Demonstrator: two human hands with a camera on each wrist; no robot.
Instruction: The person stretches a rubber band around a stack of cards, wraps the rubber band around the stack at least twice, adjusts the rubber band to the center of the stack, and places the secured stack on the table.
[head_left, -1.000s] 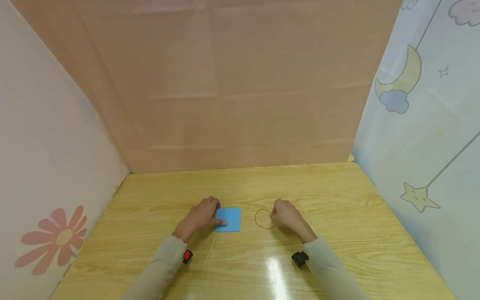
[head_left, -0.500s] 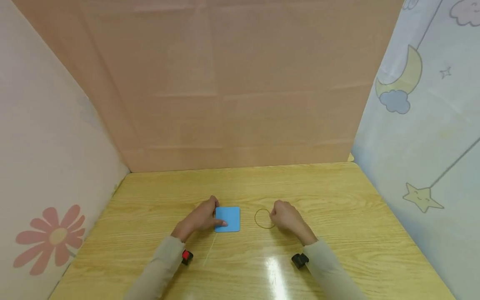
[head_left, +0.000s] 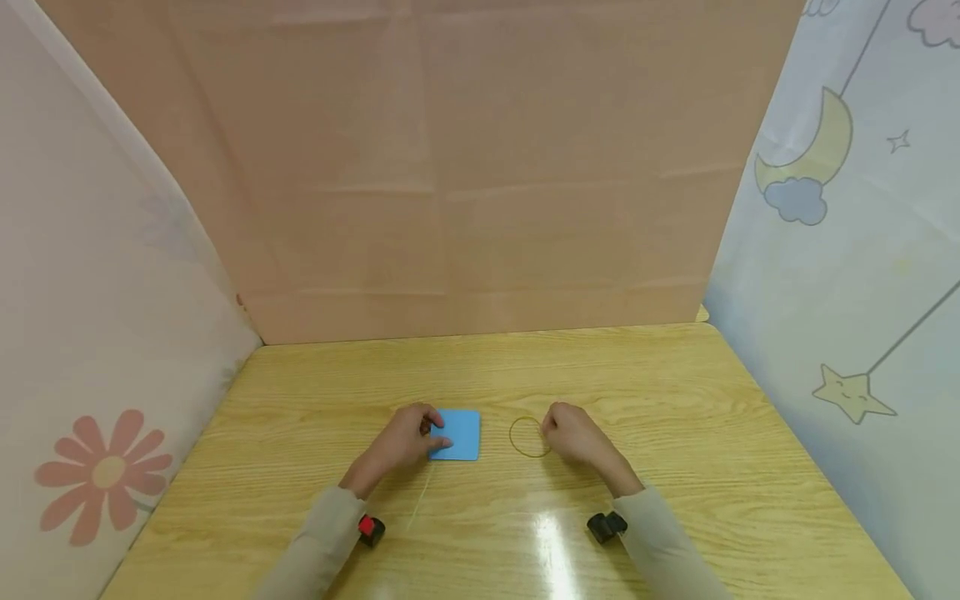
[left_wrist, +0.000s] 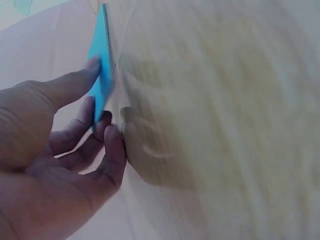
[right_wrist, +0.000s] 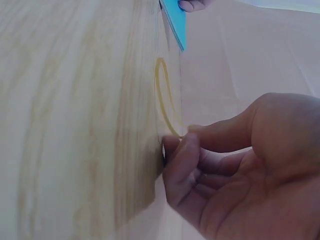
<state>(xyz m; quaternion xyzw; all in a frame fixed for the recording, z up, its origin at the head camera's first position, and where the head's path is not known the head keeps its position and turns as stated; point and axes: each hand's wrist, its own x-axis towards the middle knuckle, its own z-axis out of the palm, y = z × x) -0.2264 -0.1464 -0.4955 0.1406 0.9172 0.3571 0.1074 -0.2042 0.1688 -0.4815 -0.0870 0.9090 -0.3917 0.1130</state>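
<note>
Okay, pinched blue square [head_left: 463, 435] by nine-o'clock edge with left hand [head_left: 405, 437], yellow band [right_wrist: 159, 92] by three-o'clock side with right hand [head_left: 579, 436].

Long left sleeve [head_left: 313, 537] in plain pale beige, right sleeve [head_left: 663, 537] in the same pale beige, small black left wrist camera [head_left: 374, 534] with a bright red patch [head_left: 366, 525], small, blocky right wrist camera [head_left: 602, 528] in black.

Blue square [head_left: 462, 433] in all three views
</note>
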